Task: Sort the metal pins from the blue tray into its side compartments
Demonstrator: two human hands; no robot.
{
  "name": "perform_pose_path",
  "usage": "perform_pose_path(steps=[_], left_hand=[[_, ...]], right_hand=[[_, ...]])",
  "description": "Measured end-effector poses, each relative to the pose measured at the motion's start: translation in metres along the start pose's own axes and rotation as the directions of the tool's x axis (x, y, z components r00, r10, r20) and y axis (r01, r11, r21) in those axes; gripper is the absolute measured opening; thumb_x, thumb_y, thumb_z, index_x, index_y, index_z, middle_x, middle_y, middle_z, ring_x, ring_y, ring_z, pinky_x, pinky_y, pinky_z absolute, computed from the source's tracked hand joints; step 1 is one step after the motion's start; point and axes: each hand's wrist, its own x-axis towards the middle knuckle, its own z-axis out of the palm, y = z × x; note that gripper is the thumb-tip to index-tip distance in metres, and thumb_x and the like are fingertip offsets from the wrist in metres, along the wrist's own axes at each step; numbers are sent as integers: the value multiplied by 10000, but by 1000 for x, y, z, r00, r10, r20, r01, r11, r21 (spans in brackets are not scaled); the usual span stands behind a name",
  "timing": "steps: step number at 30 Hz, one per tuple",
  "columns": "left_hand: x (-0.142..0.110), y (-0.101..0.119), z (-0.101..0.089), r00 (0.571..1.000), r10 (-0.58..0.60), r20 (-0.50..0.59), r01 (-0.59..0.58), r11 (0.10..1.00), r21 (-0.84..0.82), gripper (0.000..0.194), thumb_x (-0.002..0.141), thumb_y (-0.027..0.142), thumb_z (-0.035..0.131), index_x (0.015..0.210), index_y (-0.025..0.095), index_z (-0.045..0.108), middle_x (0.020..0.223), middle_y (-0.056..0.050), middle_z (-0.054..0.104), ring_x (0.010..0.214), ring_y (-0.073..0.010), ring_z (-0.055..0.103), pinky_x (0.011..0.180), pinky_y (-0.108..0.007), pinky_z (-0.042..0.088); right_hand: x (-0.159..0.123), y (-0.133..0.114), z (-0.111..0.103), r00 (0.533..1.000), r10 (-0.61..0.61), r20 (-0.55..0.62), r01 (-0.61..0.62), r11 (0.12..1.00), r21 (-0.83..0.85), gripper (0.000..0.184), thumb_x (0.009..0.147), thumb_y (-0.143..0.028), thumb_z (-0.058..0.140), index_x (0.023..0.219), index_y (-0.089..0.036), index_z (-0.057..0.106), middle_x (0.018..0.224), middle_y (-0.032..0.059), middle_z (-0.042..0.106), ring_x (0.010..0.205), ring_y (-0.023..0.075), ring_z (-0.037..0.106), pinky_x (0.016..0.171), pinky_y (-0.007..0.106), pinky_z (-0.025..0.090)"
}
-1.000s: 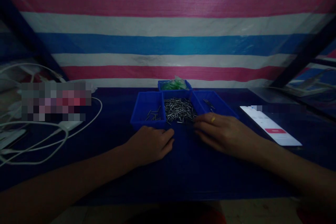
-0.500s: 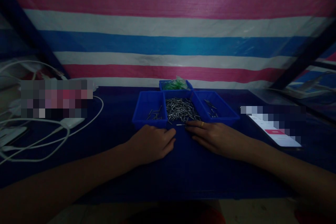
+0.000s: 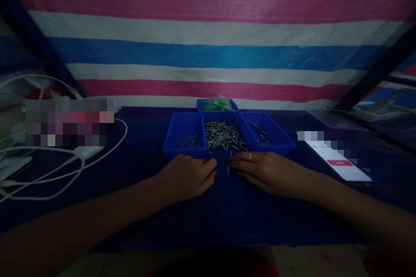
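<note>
My right hand (image 3: 260, 166), with a ring on one finger, rests palm down and has a thin, nail-like metal pin (image 3: 228, 170) at its fingertips. The pin points toward and away from me, its middle covered by the fingers. My left hand (image 3: 190, 177) lies curled on the table in front of the left blue bin (image 3: 169, 136), with nothing visible in its fingers. Just beyond both hands is a heap of similar metal pins (image 3: 224, 134). A few more pins lie in the left bin and in the right blue bin (image 3: 276, 127).
Behind the heap, a small blue bin (image 3: 200, 103) holds green plastic bags (image 3: 219, 104). A lit phone (image 3: 341, 162) lies at right. White cables (image 3: 81, 160) and a white adapter (image 3: 87, 152) spread over the left side of the dark blue table (image 3: 208, 220). A striped sheet (image 3: 208, 56) hangs behind.
The pin at my right fingertips has turned from lying sideways to pointing toward me. My right fingers have shifted slightly nearer. My left hand has stayed nearly still.
</note>
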Motion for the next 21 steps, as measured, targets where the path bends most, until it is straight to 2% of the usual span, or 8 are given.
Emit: perform_pose_path(steps=[7,16,21], left_hand=[[0,0,1,1000,2,7,-2,1000,-4,159,875,300,346,870,198,468,667,13,611,551,-162,592,435,-235,348],[0,0,-2,1000,3,-6,-3,1000,-2,171,874,293,347,884,187,480,671,1,612,537,-154,587,423,-224,343],[0,0,-1,1000,3,-3,-3,1000,-11,162,874,294,355,879,188,477,659,7,606,534,-147,580,435,-221,359]], right_hand=[[0,3,1,1000,-13,2,13,1000,-6,329,872,-147,366,1183,-155,471,1130,79,507,973,156,522,845,296,450],[0,5,2,999,8,-32,-8,1000,-12,259,849,-130,397,1064,-168,536,1054,80,529,922,157,540,780,293,473],[-1,6,4,999,-15,-33,14,999,-29,236,853,-118,385,1031,-151,537,1065,84,524,939,161,524,800,298,461]])
